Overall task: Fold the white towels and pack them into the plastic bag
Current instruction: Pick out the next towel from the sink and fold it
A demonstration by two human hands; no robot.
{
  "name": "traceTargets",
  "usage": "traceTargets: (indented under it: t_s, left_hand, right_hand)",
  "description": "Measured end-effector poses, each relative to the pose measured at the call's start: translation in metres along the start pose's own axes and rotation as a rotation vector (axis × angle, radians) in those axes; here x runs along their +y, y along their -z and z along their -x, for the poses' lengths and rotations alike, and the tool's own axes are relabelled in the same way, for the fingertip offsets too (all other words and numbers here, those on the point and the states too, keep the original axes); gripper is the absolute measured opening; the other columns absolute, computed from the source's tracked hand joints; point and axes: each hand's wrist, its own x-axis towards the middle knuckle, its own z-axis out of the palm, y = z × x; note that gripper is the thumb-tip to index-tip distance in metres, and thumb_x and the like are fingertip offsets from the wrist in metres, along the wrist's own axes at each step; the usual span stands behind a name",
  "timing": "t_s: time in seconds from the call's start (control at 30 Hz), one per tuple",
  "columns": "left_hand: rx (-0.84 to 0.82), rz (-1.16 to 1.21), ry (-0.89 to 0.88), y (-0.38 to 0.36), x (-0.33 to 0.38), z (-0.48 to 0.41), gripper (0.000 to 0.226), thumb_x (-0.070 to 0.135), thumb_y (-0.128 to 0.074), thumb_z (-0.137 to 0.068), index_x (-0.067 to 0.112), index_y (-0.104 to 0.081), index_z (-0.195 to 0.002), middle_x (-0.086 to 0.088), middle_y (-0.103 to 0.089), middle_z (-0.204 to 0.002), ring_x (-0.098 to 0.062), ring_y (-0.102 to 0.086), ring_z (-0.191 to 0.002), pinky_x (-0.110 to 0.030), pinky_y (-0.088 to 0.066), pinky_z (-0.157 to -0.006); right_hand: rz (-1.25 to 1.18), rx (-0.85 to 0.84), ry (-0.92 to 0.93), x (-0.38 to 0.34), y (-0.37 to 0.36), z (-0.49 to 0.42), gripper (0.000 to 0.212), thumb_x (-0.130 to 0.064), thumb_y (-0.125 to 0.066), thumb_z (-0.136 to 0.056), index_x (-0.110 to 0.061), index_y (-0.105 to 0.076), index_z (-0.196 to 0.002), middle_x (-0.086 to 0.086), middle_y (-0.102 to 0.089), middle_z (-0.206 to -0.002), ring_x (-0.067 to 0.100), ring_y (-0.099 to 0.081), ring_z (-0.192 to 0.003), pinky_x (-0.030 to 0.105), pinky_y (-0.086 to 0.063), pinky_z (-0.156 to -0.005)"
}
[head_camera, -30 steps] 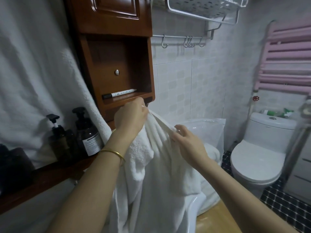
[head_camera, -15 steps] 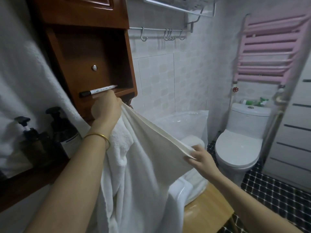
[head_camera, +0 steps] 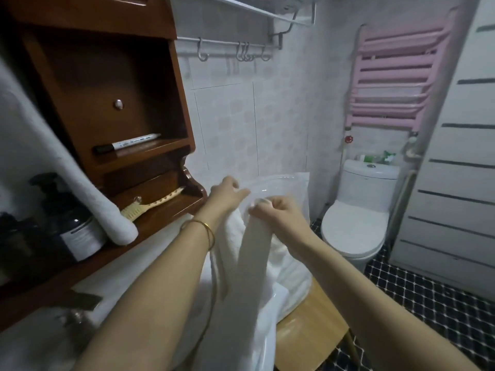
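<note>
Both hands are up close together in the middle. Left hand [head_camera: 227,195] curls round the top of the white towel [head_camera: 251,253]. Right hand [head_camera: 278,212] pinches the towel's edge in a tight fist, just beside the left one. The towel hangs down long between the two arms.

Far left, dark pump bottles [head_camera: 72,223] stand on a wooden shelf [head_camera: 160,223]. A thick white cloth [head_camera: 80,180] hangs down onto that shelf. A marker [head_camera: 126,143] lies in the brown cabinet [head_camera: 107,89], and a comb [head_camera: 150,206] lies lower down. Just behind the hands stands the clear plastic bag [head_camera: 289,186], over a wooden stool [head_camera: 308,328]. To the right sits a toilet [head_camera: 356,223], under a pink rack [head_camera: 393,79].
</note>
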Motion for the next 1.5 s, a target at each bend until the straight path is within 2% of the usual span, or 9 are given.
traceTargets:
  t_s: [0.1, 0.17, 0.23, 0.4, 0.57, 0.73, 0.93, 1.27, 1.5]
  left_hand:
    - [-0.179, 0.339, 0.202, -0.018, -0.028, 0.023, 0.035, 0.025, -0.06, -0.087, -0.002, -0.054, -0.108, -0.022, -0.059, -0.108, -0.033, -0.06, -0.096, -0.037, -0.047, -0.082]
    - [-0.192, 0.649, 0.297, -0.019, -0.039, 0.042, 0.009, 0.002, -0.053, -0.075, 0.009, -0.049, -0.079, -0.015, -0.047, -0.084, -0.026, -0.05, -0.076, -0.034, -0.04, -0.068]
    - [-0.2, 0.822, 0.319, -0.022, -0.051, 0.055, 0.026, -0.011, -0.04, -0.077, 0.015, -0.04, -0.07, -0.007, -0.039, -0.076, -0.021, -0.04, -0.073, -0.03, -0.033, -0.062]
    - [-0.173, 0.935, 0.224, -0.03, -0.073, 0.093, 0.02, -0.008, -0.049, -0.091, -0.001, -0.053, -0.11, -0.017, -0.057, -0.102, -0.024, -0.056, -0.093, -0.041, -0.047, -0.089]
    - [0.029, 0.804, 0.094, -0.047, -0.097, 0.117, 0.026, 0.008, -0.059, -0.091, 0.031, -0.059, -0.104, -0.006, -0.065, -0.108, -0.019, -0.064, -0.1, -0.036, -0.055, -0.087]
    - [0.142, 0.644, -0.014, -0.053, -0.102, 0.128, 0.023, 0.018, -0.055, -0.094, 0.04, -0.049, -0.092, 0.011, -0.059, -0.091, 0.002, -0.059, -0.083, -0.007, -0.046, -0.063]
    - [0.146, 0.649, -0.108, -0.047, -0.099, 0.138, 0.025, 0.004, -0.047, -0.096, 0.022, -0.06, -0.085, 0.017, -0.064, -0.078, 0.002, -0.06, -0.075, -0.011, -0.047, -0.069]
    - [-0.067, 0.716, -0.093, -0.04, -0.109, 0.139, 0.036, 0.007, -0.069, -0.084, 0.031, -0.064, -0.111, 0.02, -0.069, -0.096, 0.001, -0.064, -0.099, -0.014, -0.051, -0.083]
    - [0.144, 0.668, -0.051, -0.02, -0.103, 0.122, 0.042, 0.001, -0.047, -0.093, 0.038, -0.061, -0.106, 0.018, -0.063, -0.11, 0.004, -0.059, -0.103, -0.02, -0.05, -0.086]
  right_hand:
    - [0.274, 0.053, -0.051, 0.03, 0.001, 0.004, 0.029, -0.007, -0.061, -0.078, 0.002, -0.043, -0.058, 0.005, -0.041, -0.052, 0.01, -0.041, -0.038, 0.016, -0.033, -0.037]
    - [0.344, 0.073, -0.046, 0.042, 0.002, 0.006, 0.031, -0.002, -0.064, -0.075, -0.01, -0.04, -0.056, -0.001, -0.04, -0.054, 0.005, -0.041, -0.035, 0.018, -0.035, -0.035]
    - [0.341, 0.049, -0.058, 0.052, 0.002, 0.008, 0.028, -0.001, -0.066, -0.075, -0.014, -0.045, -0.062, -0.002, -0.044, -0.057, 0.003, -0.047, -0.039, 0.021, -0.042, -0.038]
    - [0.172, -0.101, -0.087, 0.067, -0.008, 0.02, 0.032, -0.001, -0.066, -0.081, -0.019, -0.059, -0.106, 0.004, -0.048, -0.06, 0.012, -0.051, -0.056, 0.026, -0.053, -0.052]
    - [0.071, -0.314, -0.202, 0.076, -0.011, 0.03, 0.044, 0.016, -0.06, -0.078, -0.005, -0.06, -0.117, 0.028, -0.059, -0.103, 0.025, -0.069, -0.084, 0.029, -0.057, -0.08]
    - [0.22, -0.193, -0.045, 0.086, -0.022, 0.031, 0.009, -0.001, -0.066, -0.084, -0.006, -0.07, -0.09, 0.016, -0.067, -0.078, 0.01, -0.063, -0.069, 0.021, -0.052, -0.066]
    - [0.559, -0.173, 0.245, 0.1, -0.026, 0.029, 0.002, -0.016, -0.064, -0.088, -0.016, -0.066, -0.088, -0.019, -0.054, -0.083, 0.004, -0.046, -0.084, 0.012, -0.035, -0.074]
    - [0.425, -0.099, 0.194, 0.109, -0.033, 0.025, 0.017, -0.018, -0.067, -0.086, -0.022, -0.053, -0.078, -0.014, -0.053, -0.063, -0.003, -0.05, -0.063, 0.01, -0.036, -0.057]
    - [0.608, -0.295, 0.136, 0.115, -0.005, 0.007, 0.028, -0.029, -0.065, -0.088, -0.025, -0.044, -0.069, -0.009, -0.042, -0.062, 0.003, -0.039, -0.058, 0.019, -0.029, -0.054]
